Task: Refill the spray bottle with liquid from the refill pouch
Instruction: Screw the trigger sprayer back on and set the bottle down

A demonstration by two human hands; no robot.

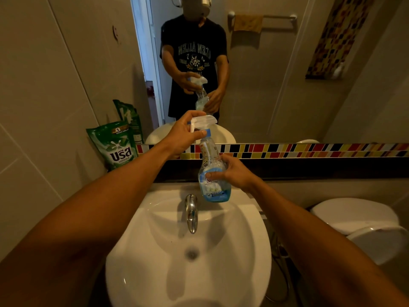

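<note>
Clear plastic, one spray bottle held above one white sink: my right hand clamps its body, my left hand grips the trigger head; one green refill pouch stands left.

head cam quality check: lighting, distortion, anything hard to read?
Head view: dim, warm light; wide-angle bends the wall lines and stretches the forearms; soft glare on the faucet and sink rim; spray bottle label too soft to read; mirror reflection darker.

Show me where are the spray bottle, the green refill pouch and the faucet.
spray bottle (213, 182): head view, on its blue label.
green refill pouch (117, 147): head view, on the printed front, left of the sink.
faucet (191, 212): head view, on the chrome spout.
</note>
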